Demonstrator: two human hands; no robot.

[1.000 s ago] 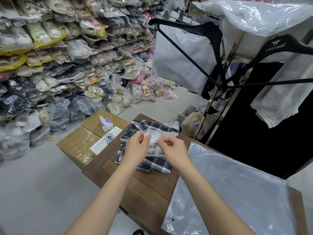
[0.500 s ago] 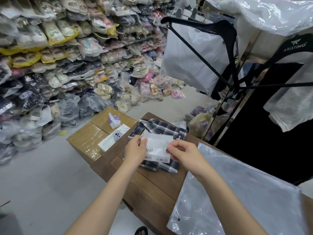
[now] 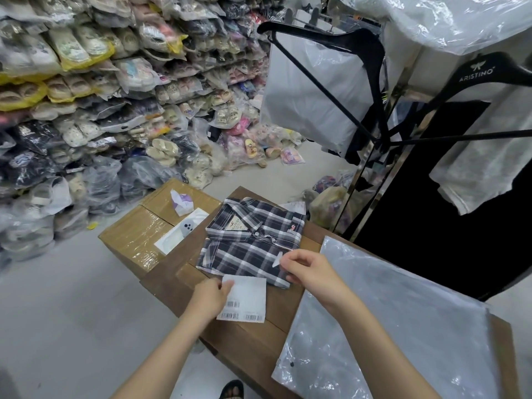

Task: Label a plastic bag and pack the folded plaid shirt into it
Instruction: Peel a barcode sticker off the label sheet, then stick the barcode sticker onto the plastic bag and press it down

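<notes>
The folded plaid shirt (image 3: 253,240), dark blue and white, lies on the brown table (image 3: 250,338). My left hand (image 3: 208,296) pinches the left edge of a white label sheet (image 3: 244,300) with barcodes, held low over the table in front of the shirt. My right hand (image 3: 309,270) pinches a small peeled white sticker (image 3: 277,262) over the shirt's near right corner. The clear plastic bag (image 3: 397,326) lies flat on the table's right part, right of both hands.
A taped cardboard box (image 3: 135,240) left of the table carries a phone (image 3: 187,226) and a tissue pack (image 3: 181,201). Bagged shoes (image 3: 100,96) pile up high on the left. Black hangers (image 3: 339,44) and hung clothes stand behind right. A sandalled foot (image 3: 231,390) is below.
My hands have separated: the left lowered the label sheet toward me off the shirt, and the right peeled away a small sticker and holds it apart.
</notes>
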